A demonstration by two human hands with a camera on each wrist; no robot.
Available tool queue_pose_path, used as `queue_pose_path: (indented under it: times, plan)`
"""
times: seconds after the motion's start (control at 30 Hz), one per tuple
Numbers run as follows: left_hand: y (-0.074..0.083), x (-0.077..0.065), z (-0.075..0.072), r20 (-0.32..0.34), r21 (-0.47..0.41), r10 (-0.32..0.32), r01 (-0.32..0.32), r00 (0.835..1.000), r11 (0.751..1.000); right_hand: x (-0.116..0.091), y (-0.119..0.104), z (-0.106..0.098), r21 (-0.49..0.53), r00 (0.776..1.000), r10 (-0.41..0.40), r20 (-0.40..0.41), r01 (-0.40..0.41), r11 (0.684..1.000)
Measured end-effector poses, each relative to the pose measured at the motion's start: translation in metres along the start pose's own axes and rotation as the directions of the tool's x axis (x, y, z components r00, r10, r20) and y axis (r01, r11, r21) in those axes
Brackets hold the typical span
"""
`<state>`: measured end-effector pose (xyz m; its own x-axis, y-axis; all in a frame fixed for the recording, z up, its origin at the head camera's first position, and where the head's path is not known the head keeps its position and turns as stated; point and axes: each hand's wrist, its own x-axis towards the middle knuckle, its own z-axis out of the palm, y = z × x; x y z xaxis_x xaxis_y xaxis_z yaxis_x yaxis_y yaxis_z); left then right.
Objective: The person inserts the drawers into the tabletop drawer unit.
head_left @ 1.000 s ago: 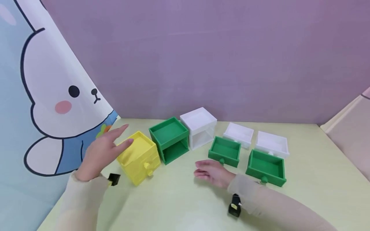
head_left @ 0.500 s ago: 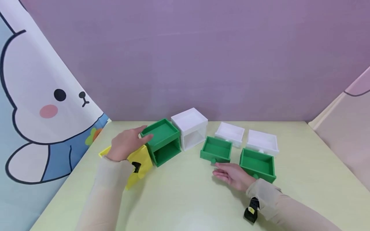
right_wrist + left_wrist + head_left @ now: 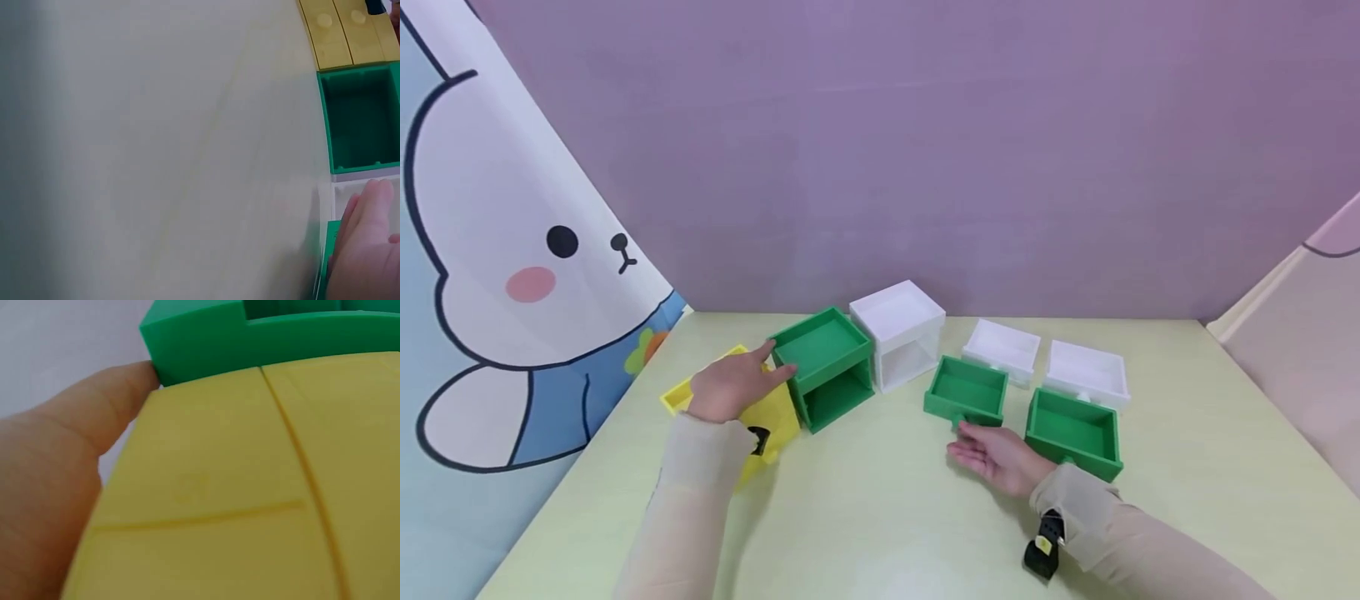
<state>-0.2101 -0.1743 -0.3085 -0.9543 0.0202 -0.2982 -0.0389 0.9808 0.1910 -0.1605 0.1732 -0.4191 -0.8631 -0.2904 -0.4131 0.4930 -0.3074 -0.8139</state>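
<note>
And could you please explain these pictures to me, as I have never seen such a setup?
There is no machine: a person works with two bare hands. The wide picture comes from a camera on the person's head, the close ones from black wrist cameras. On the table stand a yellow cabinet, a green cabinet and a white cabinet; two green drawers and two white drawers lie to the right. The left hand is over the yellow cabinet, its fingers touching the green one; any grip is hidden. The right hand, beside the green drawers, appears to hold nothing.
</note>
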Motion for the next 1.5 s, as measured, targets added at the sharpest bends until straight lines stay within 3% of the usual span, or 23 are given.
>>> queue_pose_path:
  times: [0.33, 0.77, 1.1, 1.33, 1.5]
  plan:
    - [0.007, -0.001, 0.004, -0.051, 0.01, -0.03, 0.03, 0.998, 0.999, 0.009, -0.001, 0.005, 0.073, 0.999, 0.02, -0.042, -0.017, 0.997]
    - [0.007, -0.001, 0.014, -0.087, -0.108, -0.048, 0.038, 0.995, 0.993, 0.005, -0.002, 0.005, 0.11, 0.983, -0.009, -0.182, 0.029, 0.994]
    - [0.007, -0.001, 0.017, -0.072, -0.096, -0.087, 0.08, 0.994, 0.992, -0.004, 0.005, 0.013, -0.025, 0.996, -0.026, -0.088, 0.024, 0.999]
    - [0.008, -0.002, 0.015, -0.086, -0.056, -0.089, 0.084, 0.992, 0.995, -0.008, 0.011, 0.02, -0.137, 1.0, -0.021, -0.009, 0.019, 0.99]
    - [0.008, -0.003, 0.016, -0.09, -0.076, -0.082, 0.075, 0.993, 0.994, -0.011, 0.011, 0.029, -0.188, 0.998, -0.009, 0.069, 0.022, 0.982]
